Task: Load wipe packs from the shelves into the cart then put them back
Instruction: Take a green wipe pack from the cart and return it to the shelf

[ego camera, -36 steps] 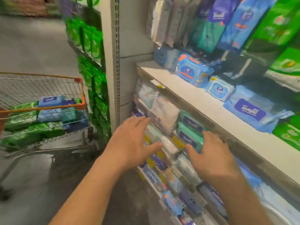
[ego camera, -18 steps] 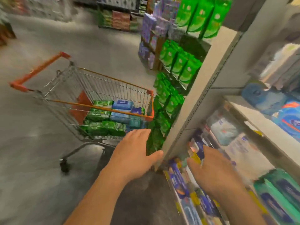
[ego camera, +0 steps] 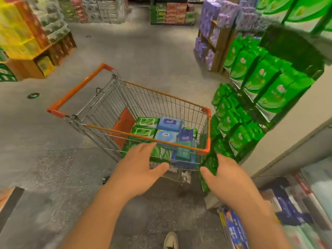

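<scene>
I can just make out a white brand word that looks like "Tempo" on the blue wipe pack [ego camera: 169, 122] in the cart [ego camera: 162, 95]. The same dark label sits on the teal pack [ego camera: 186, 137] beside it, too blurred to read for certain. Print on the green packs [ego camera: 145, 126] and shelf goods is illegible to me.

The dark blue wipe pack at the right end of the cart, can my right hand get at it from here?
Probably yes. The right hand is open and empty, just outside the cart corner, and the dark blue wipe pack lies on top of the pile with nothing over it. The hand must first clear the orange rim.
</scene>
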Demonstrator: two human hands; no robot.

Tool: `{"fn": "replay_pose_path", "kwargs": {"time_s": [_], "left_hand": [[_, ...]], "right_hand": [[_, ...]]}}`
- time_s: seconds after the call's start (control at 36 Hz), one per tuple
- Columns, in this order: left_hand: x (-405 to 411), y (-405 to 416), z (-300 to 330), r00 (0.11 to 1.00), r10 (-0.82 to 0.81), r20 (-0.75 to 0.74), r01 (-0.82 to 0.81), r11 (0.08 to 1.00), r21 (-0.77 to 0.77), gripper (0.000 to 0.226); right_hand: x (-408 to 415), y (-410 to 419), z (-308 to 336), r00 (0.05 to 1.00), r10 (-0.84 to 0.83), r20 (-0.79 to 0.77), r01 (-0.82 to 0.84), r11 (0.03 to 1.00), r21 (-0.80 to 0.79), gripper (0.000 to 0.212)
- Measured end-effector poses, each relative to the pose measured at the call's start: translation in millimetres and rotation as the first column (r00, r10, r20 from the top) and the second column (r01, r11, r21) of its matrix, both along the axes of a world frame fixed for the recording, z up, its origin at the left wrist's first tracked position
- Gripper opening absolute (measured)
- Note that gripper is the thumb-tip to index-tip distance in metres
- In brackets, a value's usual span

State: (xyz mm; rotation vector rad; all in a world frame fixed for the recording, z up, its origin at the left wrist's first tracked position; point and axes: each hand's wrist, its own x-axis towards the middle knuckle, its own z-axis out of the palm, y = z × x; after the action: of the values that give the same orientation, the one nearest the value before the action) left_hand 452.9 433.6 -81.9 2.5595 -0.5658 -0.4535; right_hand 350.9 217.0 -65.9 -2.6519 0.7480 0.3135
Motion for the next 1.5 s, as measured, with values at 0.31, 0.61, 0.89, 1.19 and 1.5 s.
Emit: {"fn": "replay_pose_path", "kwargs": {"time_s": [0.31, 0.61, 0.89, 1.19, 1.5], "left_hand": [[86, -31, 0, 0.997, 0.063, -0.048, -0.063, 0.998, 0.008, 0.080], [175, -12, -27, 0.988, 0.125, -0.092, -0.129, 0.991, -0.040, 0.081], [283, -3, -58, 0.976, 0.112, -0.185, -0.134, 0.984, -0.114, 0.079], [376, 3, -80, 0.953, 0.015, -0.303, -0.039, 0.997, -0.073, 0.076], [411, -19, -129, 0.890, 0.082, -0.448, -0.101, 0.995, -0.019, 0.068]], "right_hand": [[105, -38, -8, 0.993, 0.109, 0.034, -0.111, 0.993, 0.049, 0.053], [196, -31, -25, 0.984, 0.175, -0.025, -0.172, 0.981, 0.088, 0.038], [293, -7, -46, 0.985, 0.137, -0.101, -0.129, 0.988, 0.081, 0.036], [373, 13, -58, 0.976, 0.055, -0.210, -0.025, 0.990, 0.142, 0.056], [406, -7, -97, 0.950, 0.039, -0.310, 0.030, 0.976, 0.217, 0.049]]}}
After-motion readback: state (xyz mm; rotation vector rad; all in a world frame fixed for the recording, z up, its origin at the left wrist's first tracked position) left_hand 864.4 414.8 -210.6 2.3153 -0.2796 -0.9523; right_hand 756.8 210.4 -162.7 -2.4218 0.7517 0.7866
